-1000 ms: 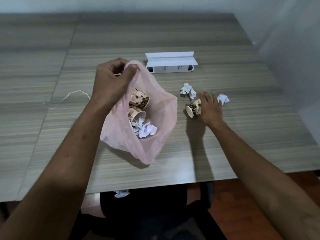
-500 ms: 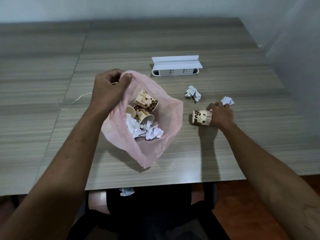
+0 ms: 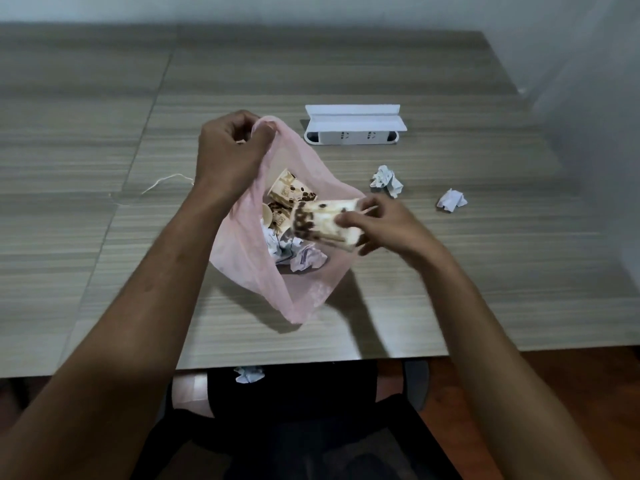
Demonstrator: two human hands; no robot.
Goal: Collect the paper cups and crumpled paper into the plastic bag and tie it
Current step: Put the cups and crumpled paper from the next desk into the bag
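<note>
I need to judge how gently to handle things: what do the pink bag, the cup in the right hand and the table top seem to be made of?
Pink bag: thin, see-through plastic film, soft and creased; the contents show through.
Cup in the right hand: printed paper, matte, with brown bean-like marks; blurred.
Table top: looks like wood-grain laminate, smooth with low sheen; solid wood cannot be ruled out.

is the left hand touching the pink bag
Touching. The head view shows the left hand pinching the pink bag rim, holding its mouth open.
</note>
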